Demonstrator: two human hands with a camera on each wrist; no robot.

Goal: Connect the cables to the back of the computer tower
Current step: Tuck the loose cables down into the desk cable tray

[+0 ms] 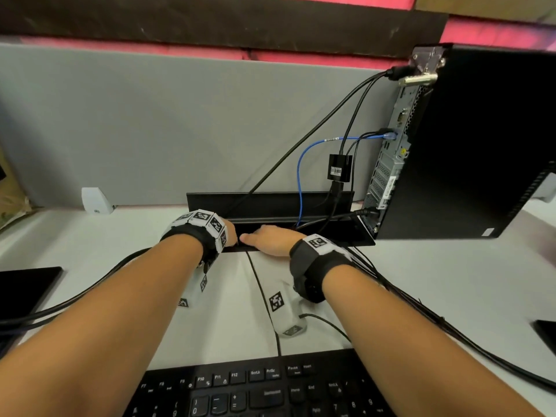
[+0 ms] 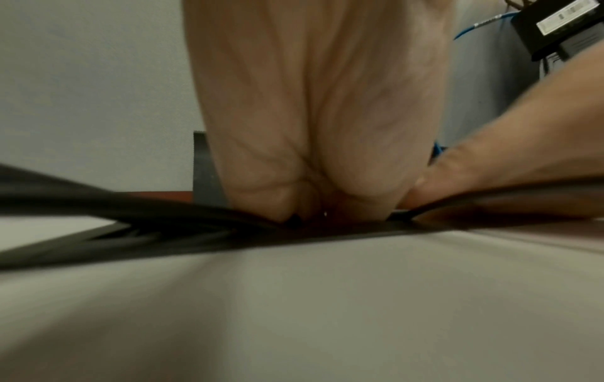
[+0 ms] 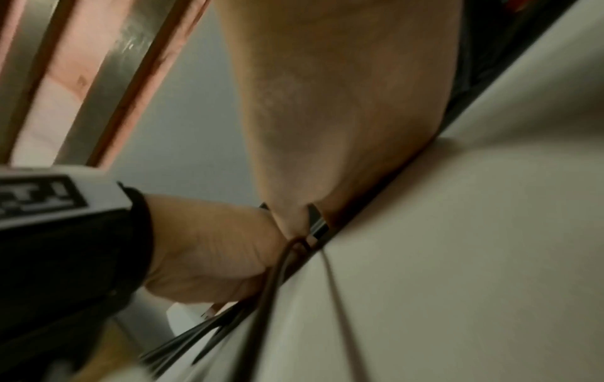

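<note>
The black computer tower (image 1: 481, 139) stands at the desk's back right, its rear panel (image 1: 391, 164) facing left. Black cables, a blue cable (image 1: 301, 176) and a lead to a small black adapter (image 1: 339, 167) are plugged into it and drop into an open black cable tray (image 1: 264, 203) set in the desk. My left hand (image 1: 230, 231) (image 2: 310, 116) and right hand (image 1: 270, 240) (image 3: 336, 103) meet at the tray's front edge, fingers dipping into the slot and hidden there. The right thumb lies straight. A thin black cable (image 1: 258, 284) (image 3: 336, 297) runs up the desk into the slot between both hands.
A black keyboard (image 1: 255, 389) lies at the near edge. Thick black cables (image 1: 75, 299) trail left of my left arm and more (image 1: 436, 323) right of my right arm. A grey partition (image 1: 150, 121) closes the back. Dark flat objects (image 1: 24, 287) (image 1: 546, 332) lie at both sides.
</note>
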